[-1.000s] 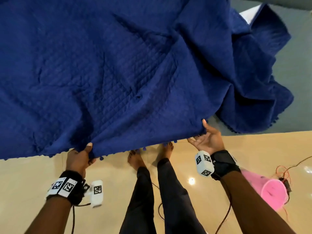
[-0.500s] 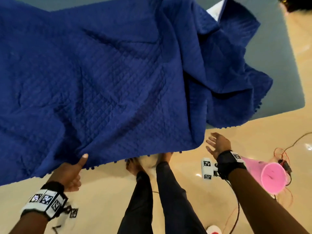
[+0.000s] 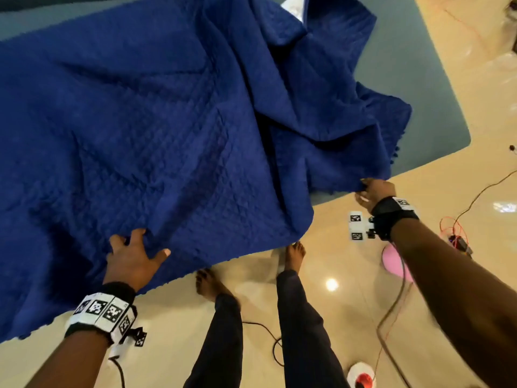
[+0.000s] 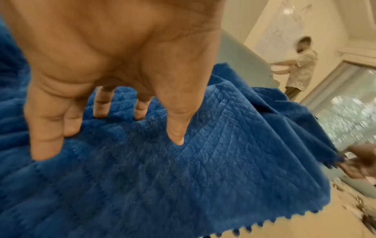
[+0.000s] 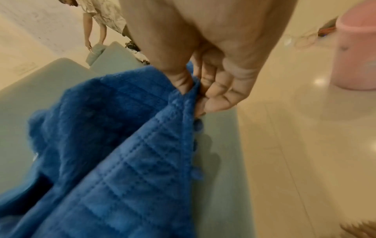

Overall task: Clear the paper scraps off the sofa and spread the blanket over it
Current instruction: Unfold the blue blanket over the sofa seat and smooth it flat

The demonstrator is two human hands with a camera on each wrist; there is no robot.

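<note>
A dark blue quilted blanket (image 3: 145,130) lies rumpled over most of the grey-green sofa (image 3: 414,88); its front edge hangs over the sofa's near side. My left hand (image 3: 134,256) rests flat on the blanket near that edge, fingers (image 4: 46,141) spread and straight on the cloth (image 4: 183,177). My right hand (image 3: 372,191) pinches the blanket's folded right corner (image 5: 183,99) between thumb and fingers, just off the sofa's front edge (image 5: 219,161). A white patch (image 3: 293,7) shows past the blanket at the far end. I see no paper scraps.
A pink bin (image 3: 394,261) stands on the shiny cream floor to my right, beside red and black cables (image 3: 458,233). My bare feet (image 3: 293,256) stand against the sofa front. A white-and-red object (image 3: 361,376) lies by my right leg. Another person (image 4: 303,64) bends beyond the sofa.
My left hand let go of the blanket's edge and now lies flat on top. My right hand, empty half a second ago, moved right and took hold of the bunched right corner.
</note>
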